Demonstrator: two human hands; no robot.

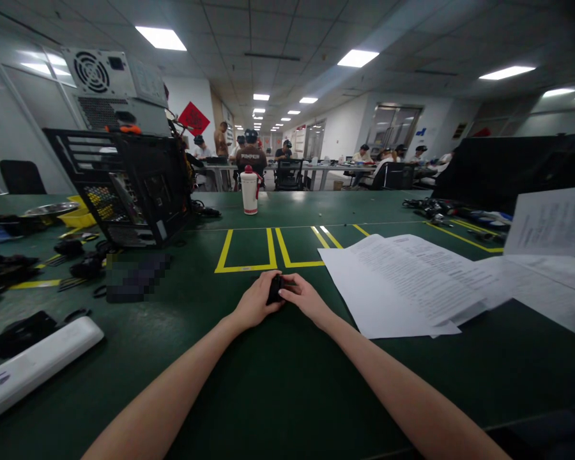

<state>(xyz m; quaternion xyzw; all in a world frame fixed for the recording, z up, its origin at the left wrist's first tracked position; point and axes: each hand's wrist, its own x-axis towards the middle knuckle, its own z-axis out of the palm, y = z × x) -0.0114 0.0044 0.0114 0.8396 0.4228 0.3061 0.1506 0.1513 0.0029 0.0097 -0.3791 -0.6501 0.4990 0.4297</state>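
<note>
My left hand (255,300) and my right hand (305,297) meet on the green table (278,377), just below the yellow taped boxes (268,250). Both have their fingers curled around one small black object (275,289), held between them just above the table top. What the object is I cannot make out; most of it is hidden by my fingers. Both forearms reach in from the bottom edge.
Printed paper sheets (402,287) lie to the right. An open black computer case (134,188) stands at back left with a power supply (115,86) on top. A white bar (33,367), black parts (81,262), a white bottle (249,190). People sit at far tables.
</note>
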